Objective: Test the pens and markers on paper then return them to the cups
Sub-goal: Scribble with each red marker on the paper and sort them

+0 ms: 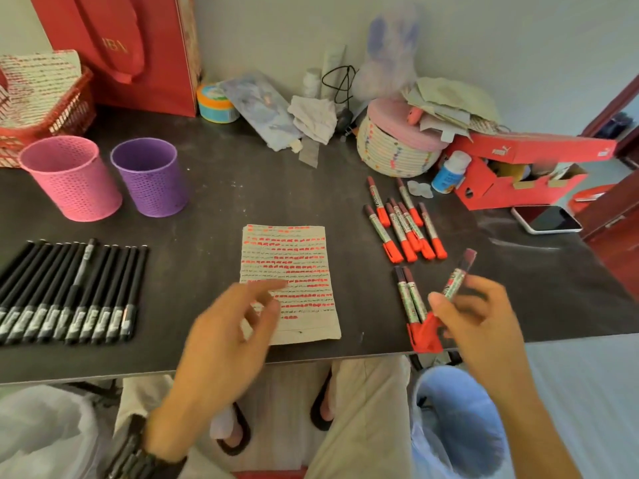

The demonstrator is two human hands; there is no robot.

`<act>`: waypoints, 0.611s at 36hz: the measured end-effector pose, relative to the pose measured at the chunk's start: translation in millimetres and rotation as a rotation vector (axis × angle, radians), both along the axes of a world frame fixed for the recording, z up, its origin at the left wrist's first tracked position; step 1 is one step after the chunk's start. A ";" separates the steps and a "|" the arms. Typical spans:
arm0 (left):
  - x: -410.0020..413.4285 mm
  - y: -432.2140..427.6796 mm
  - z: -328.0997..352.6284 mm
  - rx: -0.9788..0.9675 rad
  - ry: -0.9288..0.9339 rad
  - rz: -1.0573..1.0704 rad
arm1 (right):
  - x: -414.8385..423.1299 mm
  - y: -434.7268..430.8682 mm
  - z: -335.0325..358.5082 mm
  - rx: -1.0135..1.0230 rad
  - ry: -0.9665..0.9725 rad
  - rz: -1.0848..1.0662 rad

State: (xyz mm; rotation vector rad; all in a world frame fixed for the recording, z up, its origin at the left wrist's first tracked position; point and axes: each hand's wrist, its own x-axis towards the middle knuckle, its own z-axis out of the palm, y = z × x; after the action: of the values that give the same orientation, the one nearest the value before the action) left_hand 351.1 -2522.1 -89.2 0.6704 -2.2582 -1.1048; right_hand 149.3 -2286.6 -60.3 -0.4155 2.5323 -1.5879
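Note:
A sheet of paper (294,271) covered in red and black test strokes lies mid-table. My right hand (484,326) pinches a red marker (454,285), tilted, its dark end up and red end down. Below it two red markers (409,299) lie side by side near the table edge. Several more red markers (404,223) lie in a loose group farther back. A row of several black pens (69,292) lies at the left. My left hand (228,340) hovers with loose fingers over the paper's lower left corner. A pink mesh cup (71,178) and a purple mesh cup (152,176) stand at the back left.
A red shoebox (518,167), a phone (546,219), a small white bottle (449,171) and a woven lidded basket (394,146) crowd the back right. A red bag (138,46) and red basket (52,108) stand back left. A blue-lined bin (456,426) sits below the table edge.

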 end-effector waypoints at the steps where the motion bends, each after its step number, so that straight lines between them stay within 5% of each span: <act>1: 0.7 -11.7 -1.0 -0.073 -0.013 0.035 | -11.6 5.3 0.6 0.079 0.019 -0.001; 10: -2.8 -59.1 -36.3 -0.370 -0.386 0.050 | -55.3 9.8 -14.5 0.497 0.018 0.081; 22: 0.7 -60.3 -42.3 -0.391 -0.433 0.039 | -48.5 1.8 -33.3 0.537 0.069 -0.005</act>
State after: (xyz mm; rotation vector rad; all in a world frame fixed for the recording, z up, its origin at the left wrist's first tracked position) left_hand 351.8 -2582.4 -131.5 0.8404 -2.7039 -0.5007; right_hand 100.8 -2284.8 -93.6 -0.3974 2.8610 -0.8419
